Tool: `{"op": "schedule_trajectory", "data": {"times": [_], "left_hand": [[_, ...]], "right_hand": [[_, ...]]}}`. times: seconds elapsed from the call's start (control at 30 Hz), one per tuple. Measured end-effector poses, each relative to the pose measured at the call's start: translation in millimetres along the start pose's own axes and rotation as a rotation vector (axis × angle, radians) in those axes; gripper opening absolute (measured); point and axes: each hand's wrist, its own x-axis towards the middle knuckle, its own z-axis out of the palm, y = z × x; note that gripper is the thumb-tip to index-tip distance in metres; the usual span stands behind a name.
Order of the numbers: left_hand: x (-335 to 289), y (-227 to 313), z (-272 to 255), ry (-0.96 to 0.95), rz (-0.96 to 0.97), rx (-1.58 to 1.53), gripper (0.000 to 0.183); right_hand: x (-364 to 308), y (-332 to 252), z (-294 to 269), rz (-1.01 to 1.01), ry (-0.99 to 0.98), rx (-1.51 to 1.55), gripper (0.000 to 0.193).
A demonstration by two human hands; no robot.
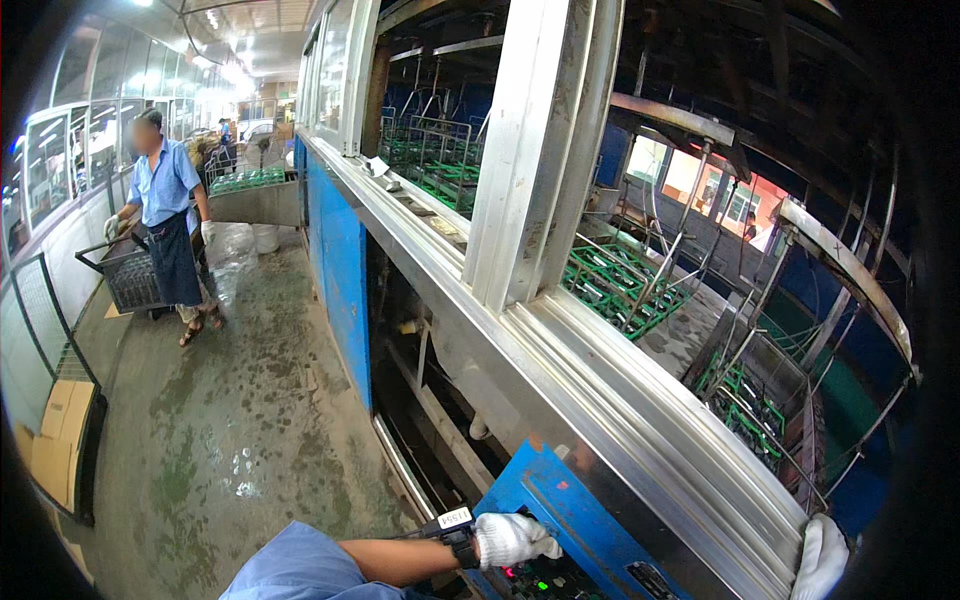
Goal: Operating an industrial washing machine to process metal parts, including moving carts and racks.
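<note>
My left hand [512,540], in a white glove with a dark wristband, reaches across to a blue control panel [560,520] at the bottom of the view. Its fingers are curled over the panel just above small red and green lights [528,577]. It holds nothing that I can see. My right hand [822,558], also in a white glove, rests on the metal sill [640,420] of the big machine at the lower right, fingers laid along the frame.
Green wire racks [615,283] ride inside the machine behind the window frame. A wet concrete aisle [240,400] runs along the left. A person in a blue shirt and dark apron stands there by a grey cart [130,275]. Flattened cardboard [60,440] leans at the left.
</note>
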Motion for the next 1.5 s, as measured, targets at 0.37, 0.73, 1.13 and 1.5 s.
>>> {"op": "schedule_trajectory", "data": {"times": [0.37,0.73,1.13,1.5], "left_hand": [[9.0,-11.2,6.9,0.013,0.023,-0.113,0.033],[8.7,-10.7,4.7,0.000,0.000,-0.058,0.032],[3.1,1.2,-3.5,-0.018,-0.017,-0.055,0.032],[6.2,-4.9,1.5,0.006,-0.046,-0.061,0.033]], "right_hand": [[2.8,2.8,2.4,-0.006,-0.007,0.025,0.054],[2.6,-1.2,1.7,0.010,-0.013,0.001,0.052],[3.4,-2.3,2.2,0.005,-0.036,-0.003,0.054],[3.6,-3.9,1.4,0.017,-0.032,-0.024,0.054]]}}
